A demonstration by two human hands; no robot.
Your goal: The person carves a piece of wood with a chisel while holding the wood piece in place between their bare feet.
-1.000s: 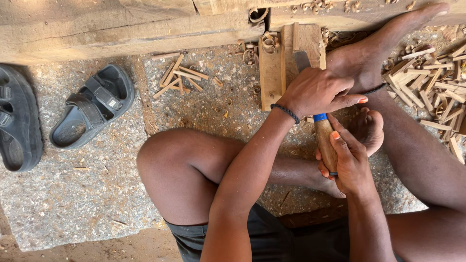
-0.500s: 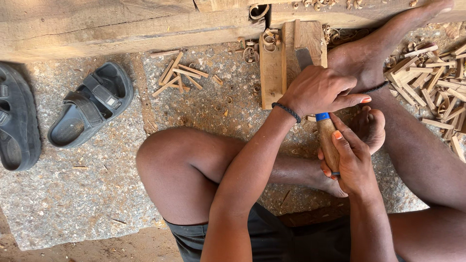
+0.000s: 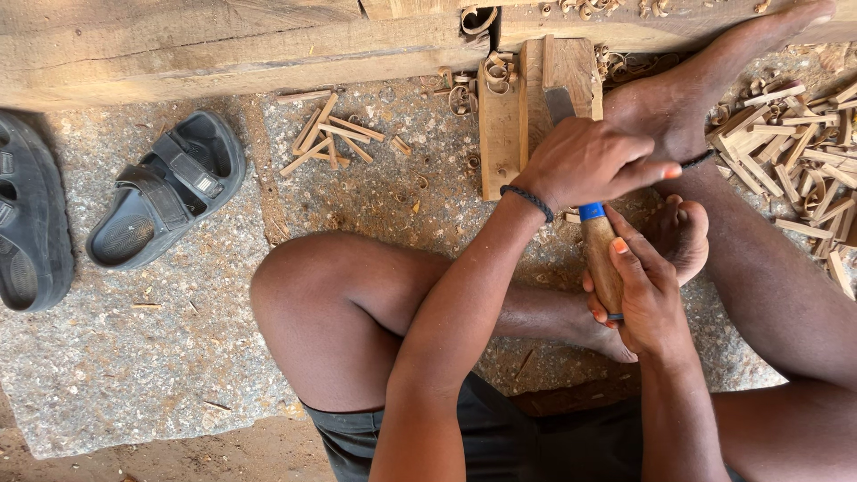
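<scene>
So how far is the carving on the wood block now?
Curled shavings beside the wood block show cuts already made. In hand: left hand steadies the chisel, right hand pushes its handle. The block looks mostly squared and uncarved, so probably much is left.

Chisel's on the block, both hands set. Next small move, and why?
Probably a short push forward from the right hand on the wooden handle. The left hand already steadies the chisel blade on the wooden block, which is butted against the beam; curled shavings suggest thin cuts.
</scene>
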